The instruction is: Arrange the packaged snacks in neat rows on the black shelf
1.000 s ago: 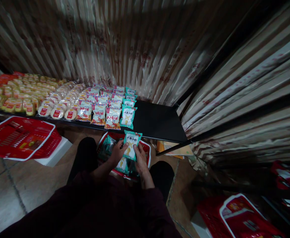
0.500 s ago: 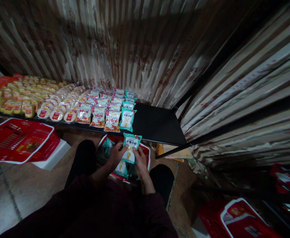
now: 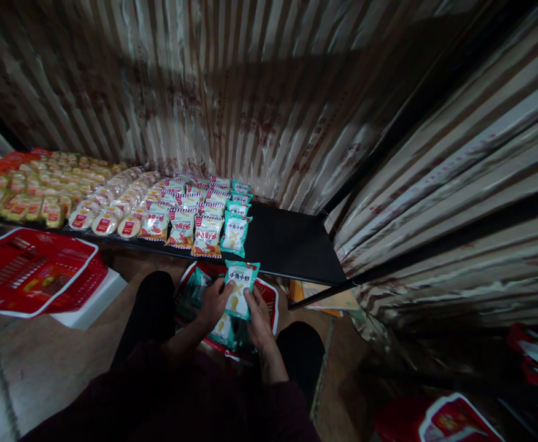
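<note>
A teal-and-white snack bag is held upright between my two hands, its printed front facing me. My left hand grips its left edge, and my right hand closes on the right edge, thumbs on the front. Beneath them, a red basket between my knees holds more teal snack bags, partly hidden by my hands. Just beyond, the black shelf bears a column of teal bags at the right end of the stock. White-and-orange snack bags stand in rows left of that column.
Round packaged cakes and yellow packets fill the shelf's left part. A red basket sits on a white box at left. Another red basket is at lower right. A black post and striped curtain bound the shelf.
The view has tilted slightly, so the shelf and its goods appear lower. Both hands still hold the same snack bag, in nearly the same place over the basket.
</note>
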The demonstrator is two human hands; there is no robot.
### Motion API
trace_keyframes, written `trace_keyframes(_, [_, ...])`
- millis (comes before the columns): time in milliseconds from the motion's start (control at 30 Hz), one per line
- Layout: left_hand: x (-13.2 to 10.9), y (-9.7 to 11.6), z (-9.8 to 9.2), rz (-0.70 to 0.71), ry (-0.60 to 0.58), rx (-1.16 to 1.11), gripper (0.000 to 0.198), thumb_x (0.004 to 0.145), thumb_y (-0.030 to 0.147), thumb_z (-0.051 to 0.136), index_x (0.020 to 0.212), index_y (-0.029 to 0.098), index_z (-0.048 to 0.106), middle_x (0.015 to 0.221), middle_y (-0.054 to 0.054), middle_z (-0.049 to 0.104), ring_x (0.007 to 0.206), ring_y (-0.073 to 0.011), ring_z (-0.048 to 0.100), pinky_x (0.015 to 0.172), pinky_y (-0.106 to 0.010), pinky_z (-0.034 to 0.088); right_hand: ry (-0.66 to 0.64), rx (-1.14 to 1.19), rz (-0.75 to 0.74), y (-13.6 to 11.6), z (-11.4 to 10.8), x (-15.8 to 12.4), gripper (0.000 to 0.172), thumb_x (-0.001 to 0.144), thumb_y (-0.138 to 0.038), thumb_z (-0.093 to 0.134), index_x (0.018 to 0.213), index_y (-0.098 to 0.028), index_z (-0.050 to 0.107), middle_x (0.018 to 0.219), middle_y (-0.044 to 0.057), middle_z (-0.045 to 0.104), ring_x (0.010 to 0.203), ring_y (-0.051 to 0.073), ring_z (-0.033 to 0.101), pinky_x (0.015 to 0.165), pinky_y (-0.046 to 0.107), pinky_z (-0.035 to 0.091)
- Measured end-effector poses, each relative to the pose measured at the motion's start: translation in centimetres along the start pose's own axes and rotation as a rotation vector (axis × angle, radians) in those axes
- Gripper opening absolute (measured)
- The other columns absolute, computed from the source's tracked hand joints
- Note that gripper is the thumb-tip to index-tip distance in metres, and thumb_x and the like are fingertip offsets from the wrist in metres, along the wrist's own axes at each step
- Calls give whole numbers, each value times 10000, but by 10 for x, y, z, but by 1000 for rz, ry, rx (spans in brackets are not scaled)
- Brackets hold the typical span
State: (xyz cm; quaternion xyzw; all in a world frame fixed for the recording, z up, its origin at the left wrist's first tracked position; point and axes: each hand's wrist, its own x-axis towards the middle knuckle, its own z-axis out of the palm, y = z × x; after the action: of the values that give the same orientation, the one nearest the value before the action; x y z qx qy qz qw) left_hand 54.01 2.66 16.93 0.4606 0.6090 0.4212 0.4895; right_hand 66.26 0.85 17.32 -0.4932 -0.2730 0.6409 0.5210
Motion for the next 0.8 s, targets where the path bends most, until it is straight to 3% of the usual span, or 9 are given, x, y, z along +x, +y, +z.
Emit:
trace_keyframes(300, [3, 1, -3, 6, 24, 17, 279, 831, 450, 451, 860, 209, 588, 828, -34, 669, 770, -184, 604, 673, -262, 434, -92, -25, -62, 0, 5, -1, 523, 713, -433, 698, 1181, -234, 577, 1066, 53, 688, 928, 222, 644, 802, 341, 512])
trace_keyframes(667, [1, 5, 2, 13, 36, -9, 285, 810, 453, 474, 831, 199, 601, 783, -35, 672, 736, -188, 602, 663, -273, 440, 7, -56, -30, 2, -2, 2, 599, 695, -467, 708, 1232, -252, 553, 1022, 50, 708, 835, 219, 673, 743, 341, 532])
trace_keyframes(800, [4, 2, 2, -7, 24, -22, 285, 809, 437, 487, 902, 195, 607, 845, -53, 682, 788, -199, 620, 699, -285, 457, 5, -45, -23, 3, -2, 4, 601, 700, -472, 700, 1235, -243, 549, 1024, 60, 708, 831, 221, 675, 727, 337, 535])
